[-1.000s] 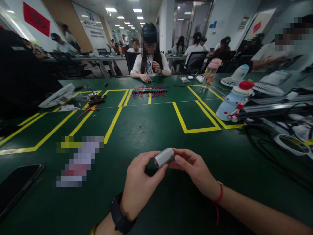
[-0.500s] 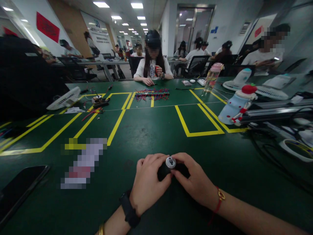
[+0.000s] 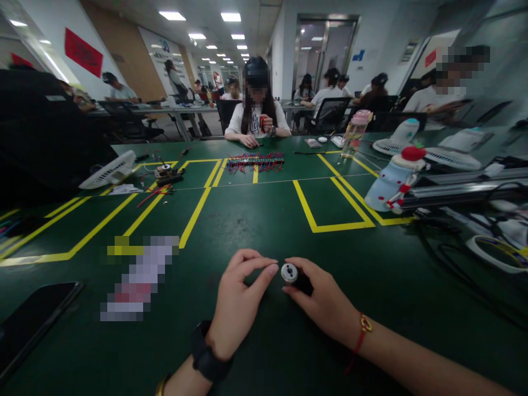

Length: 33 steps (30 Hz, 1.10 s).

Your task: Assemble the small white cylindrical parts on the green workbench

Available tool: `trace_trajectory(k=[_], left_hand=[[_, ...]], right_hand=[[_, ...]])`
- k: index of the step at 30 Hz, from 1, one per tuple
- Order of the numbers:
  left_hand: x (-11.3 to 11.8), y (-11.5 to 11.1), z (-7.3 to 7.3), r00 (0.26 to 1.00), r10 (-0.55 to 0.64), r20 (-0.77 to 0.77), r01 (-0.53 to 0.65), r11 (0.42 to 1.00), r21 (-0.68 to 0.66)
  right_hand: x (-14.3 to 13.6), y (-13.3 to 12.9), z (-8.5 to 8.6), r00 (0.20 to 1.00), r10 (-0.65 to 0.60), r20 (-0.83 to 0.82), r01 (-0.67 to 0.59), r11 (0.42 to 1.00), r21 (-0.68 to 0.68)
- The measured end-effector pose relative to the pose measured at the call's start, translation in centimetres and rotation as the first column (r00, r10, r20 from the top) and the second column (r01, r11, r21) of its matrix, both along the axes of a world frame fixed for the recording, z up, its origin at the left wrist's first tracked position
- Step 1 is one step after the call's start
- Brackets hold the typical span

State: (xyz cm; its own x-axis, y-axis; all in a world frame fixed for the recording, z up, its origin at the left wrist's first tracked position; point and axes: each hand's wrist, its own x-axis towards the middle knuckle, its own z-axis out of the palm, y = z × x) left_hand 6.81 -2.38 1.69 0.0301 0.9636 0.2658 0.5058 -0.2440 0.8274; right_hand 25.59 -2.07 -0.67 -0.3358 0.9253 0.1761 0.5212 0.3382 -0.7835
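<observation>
My right hand [image 3: 325, 291] grips a small dark cylinder with a round silver end [image 3: 289, 273] between thumb and fingers. The silver face points up towards me and has dark holes in it; most of the body is hidden behind the hand. Just left of the cylinder, and apart from it, is my left hand [image 3: 245, 300]. Its thumb and forefinger are pinched together at the tips. Whatever may lie in that pinch is too small or too hidden to make out.
Yellow tape [image 3: 344, 227] marks the green table [image 3: 243, 220]. Across it sits a person [image 3: 258, 118] behind a bundle of coloured wires [image 3: 256, 161]. A phone [image 3: 39, 324] lies at left. Bottles [image 3: 391, 181], fans and black cables [image 3: 445, 258] stand or lie at right.
My left hand has come off the cylinder and moved a little left, its fingertips now pinched. A small raised bit at the centre of the silver end no longer shows.
</observation>
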Motion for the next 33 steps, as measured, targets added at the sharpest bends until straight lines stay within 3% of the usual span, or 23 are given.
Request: trace_trajectory(k=[6, 9, 11, 13, 16, 19, 21, 23, 24, 26, 27, 28, 29, 31, 33], left_hand=[[-0.1, 0.4, -1.5, 0.912, -0.084, -0.401, 0.044, 0.993, -0.107], [-0.5, 0.6, -1.5, 0.929, -0.103, -0.356, 0.064, 0.991, -0.121], [-1.6, 0.9, -1.2, 0.967, -0.096, -0.238, 0.067, 0.99, -0.127], [-3.3, 1.3, -0.9, 0.992, -0.033, -0.125, 0.017, 0.991, -0.134], [-6.2, 2.2, -0.6, 0.983, 0.17, -0.066, -0.177, 0.977, -0.123], [-7.8, 2.8, -0.7, 0.962, 0.268, -0.048, -0.273, 0.942, -0.197], [-8.0, 3.1, -1.0, 0.956, 0.29, -0.045, -0.293, 0.931, -0.219], [-7.8, 3.2, -1.2, 0.952, 0.299, -0.063, -0.306, 0.93, -0.204], [-7.6, 3.3, -1.3, 0.95, 0.302, -0.078, -0.311, 0.93, -0.193], [-7.4, 3.4, -1.5, 0.945, 0.306, -0.112, -0.322, 0.929, -0.181], [-7.3, 3.4, -1.5, 0.944, 0.305, -0.126, -0.324, 0.929, -0.177], [-7.3, 3.4, -1.6, 0.944, 0.301, -0.137, -0.322, 0.931, -0.175], [-7.3, 3.4, -1.6, 0.945, 0.294, -0.143, -0.317, 0.933, -0.173], [-7.4, 3.4, -1.7, 0.947, 0.283, -0.151, -0.307, 0.936, -0.171], [-7.4, 3.3, -1.8, 0.95, 0.272, -0.156, -0.297, 0.939, -0.172]], right_hand=[[0.0, 0.0, 0.0, 1.0, -0.01, -0.016, 0.01, 1.0, -0.019], [0.7, 0.8, 0.8, 0.999, -0.042, -0.015, 0.042, 0.999, 0.018], [2.8, 2.1, 1.6, 0.984, -0.18, 0.002, 0.179, 0.982, 0.063], [6.4, 3.8, 2.2, 0.91, -0.41, 0.064, 0.402, 0.909, 0.111], [13.5, 6.5, 2.6, 0.68, -0.682, 0.27, 0.657, 0.73, 0.187], [19.1, 8.0, 2.8, 0.537, -0.716, 0.446, 0.725, 0.662, 0.189], [20.2, 8.1, 3.0, 0.497, -0.719, 0.486, 0.743, 0.641, 0.189], [18.5, 7.5, 3.4, 0.46, -0.762, 0.455, 0.715, 0.622, 0.319], [16.8, 6.9, 3.6, 0.492, -0.77, 0.406, 0.663, 0.634, 0.399], [12.0, 5.4, 3.5, 0.692, -0.662, 0.288, 0.48, 0.72, 0.502], [9.3, 4.4, 3.3, 0.832, -0.494, 0.253, 0.355, 0.824, 0.442], [6.6, 3.4, 2.9, 0.922, -0.303, 0.24, 0.213, 0.917, 0.339], [4.2, 2.5, 2.4, 0.963, -0.144, 0.228, 0.083, 0.963, 0.256], [0.5, 1.1, 1.5, 0.973, 0.069, 0.221, -0.105, 0.982, 0.157], [-0.9, 0.8, 0.9, 0.964, 0.148, 0.22, -0.178, 0.976, 0.123]])
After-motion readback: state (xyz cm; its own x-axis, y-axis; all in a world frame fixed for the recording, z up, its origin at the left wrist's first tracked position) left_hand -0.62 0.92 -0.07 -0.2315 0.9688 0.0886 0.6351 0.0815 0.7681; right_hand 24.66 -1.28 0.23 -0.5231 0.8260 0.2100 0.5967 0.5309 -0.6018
